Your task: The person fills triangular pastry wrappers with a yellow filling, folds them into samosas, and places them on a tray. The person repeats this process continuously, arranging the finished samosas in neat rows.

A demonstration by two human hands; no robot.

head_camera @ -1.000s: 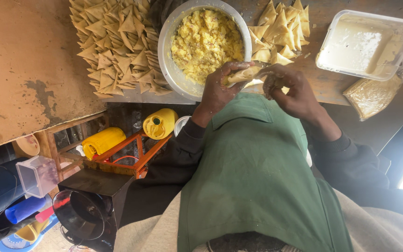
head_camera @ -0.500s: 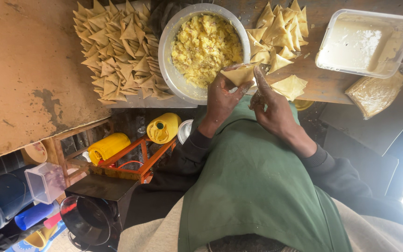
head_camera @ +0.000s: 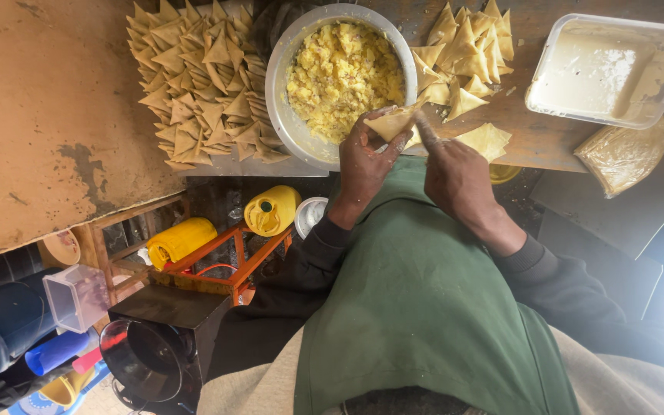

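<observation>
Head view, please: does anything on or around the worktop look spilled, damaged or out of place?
Nothing looks spilled. The bowl of yellow filling hangs over the table edge, where a knock could tip it. The tabletop has a dark worn patch. The left hand holds a pastry cone; the right hand touches it.

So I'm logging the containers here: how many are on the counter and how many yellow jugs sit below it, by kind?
Metal bowl of yellow filling: 1
Clear plastic tub of white paste: 1
Yellow jugs under the counter: 2
Total: 4

The left hand holds a folded pastry at the bowl's rim; the right hand presses its edge.
</observation>
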